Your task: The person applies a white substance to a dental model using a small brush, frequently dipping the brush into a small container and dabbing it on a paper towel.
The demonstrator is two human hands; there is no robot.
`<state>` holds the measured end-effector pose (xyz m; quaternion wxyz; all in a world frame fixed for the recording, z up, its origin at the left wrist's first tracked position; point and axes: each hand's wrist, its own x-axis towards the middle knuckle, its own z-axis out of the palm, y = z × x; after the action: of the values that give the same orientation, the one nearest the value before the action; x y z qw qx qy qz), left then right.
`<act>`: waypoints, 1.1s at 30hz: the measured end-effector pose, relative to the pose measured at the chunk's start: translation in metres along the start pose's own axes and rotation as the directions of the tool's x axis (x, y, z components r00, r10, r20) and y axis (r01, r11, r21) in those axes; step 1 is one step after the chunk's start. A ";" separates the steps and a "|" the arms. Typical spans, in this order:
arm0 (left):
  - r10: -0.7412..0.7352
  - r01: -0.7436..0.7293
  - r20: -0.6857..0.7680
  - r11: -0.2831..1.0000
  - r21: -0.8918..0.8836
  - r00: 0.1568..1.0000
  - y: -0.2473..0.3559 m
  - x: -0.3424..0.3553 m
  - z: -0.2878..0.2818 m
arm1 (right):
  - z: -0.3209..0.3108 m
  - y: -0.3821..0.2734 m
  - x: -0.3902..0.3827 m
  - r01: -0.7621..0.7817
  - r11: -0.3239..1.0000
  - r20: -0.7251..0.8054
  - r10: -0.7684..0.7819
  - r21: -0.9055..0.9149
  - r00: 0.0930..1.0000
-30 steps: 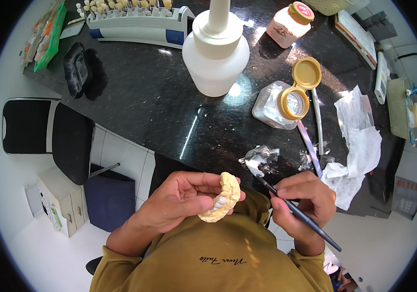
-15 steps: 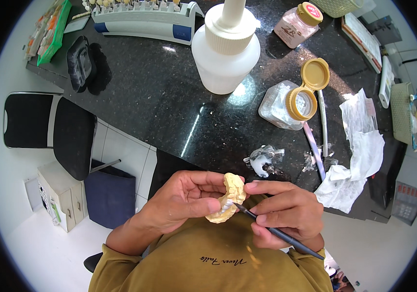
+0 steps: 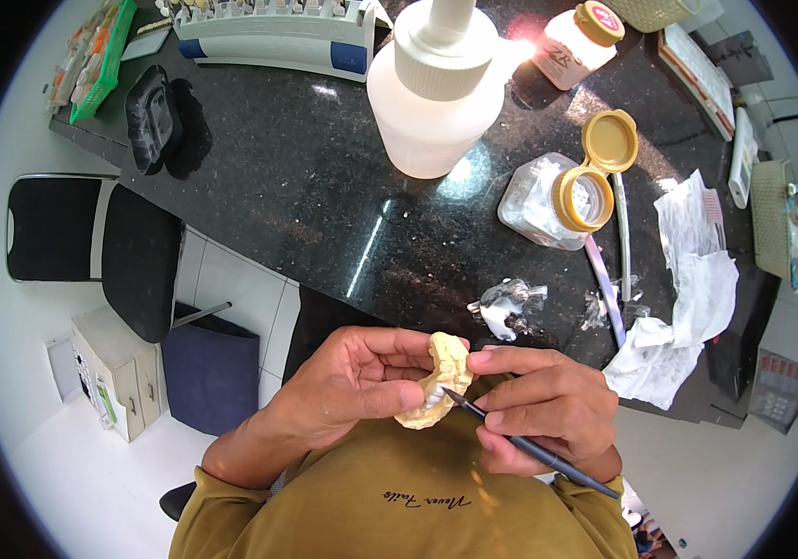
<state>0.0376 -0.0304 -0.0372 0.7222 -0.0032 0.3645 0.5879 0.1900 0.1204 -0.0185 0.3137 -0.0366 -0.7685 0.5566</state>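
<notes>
My left hand [image 3: 352, 387] grips a yellow plaster dental model [image 3: 452, 358], its thumb and fingers closed around one side. White teeth [image 3: 433, 399] show on the model's inner curve. Between the fingers of my right hand [image 3: 553, 410] is a slim dark pointed tool [image 3: 534, 449], held like a pen; whether it has a blade or a brush tip is too small to tell. Its point meets the model by the white teeth. My right index finger rests against the model's edge. A crumpled clear wrap with white paste [image 3: 508, 307] lies on the table just beyond my hands.
On the black speckled table [image 3: 269, 186] stand a white pump bottle [image 3: 432, 121], an open jar with a gold flip lid [image 3: 548, 200] and a closed jar [image 3: 574, 47]. Crumpled white tissue [image 3: 660, 359] and a lilac stick [image 3: 606, 289] lie right. A black tray [image 3: 152, 121] sits far left.
The tool's tip has shifted very slightly left along the white teeth. Both hands keep their hold, and the table view has moved a touch with my head.
</notes>
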 end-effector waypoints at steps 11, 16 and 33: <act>-0.003 0.003 -0.002 1.000 -0.013 1.000 0.001 0.000 0.001 | -0.001 0.001 -0.001 0.001 1.000 -0.007 -0.001 0.007 1.000; -0.005 0.005 -0.002 1.000 -0.007 1.000 0.001 0.000 0.000 | 0.000 0.002 -0.001 0.008 1.000 -0.008 -0.008 0.005 1.000; -0.018 0.018 0.001 1.000 -0.013 1.000 0.003 -0.001 0.000 | -0.001 0.000 0.001 -0.001 1.000 0.002 0.001 0.007 1.000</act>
<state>0.0350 -0.0298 -0.0354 0.7277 -0.0108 0.3604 0.5835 0.1892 0.1215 -0.0183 0.3128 -0.0350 -0.7669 0.5593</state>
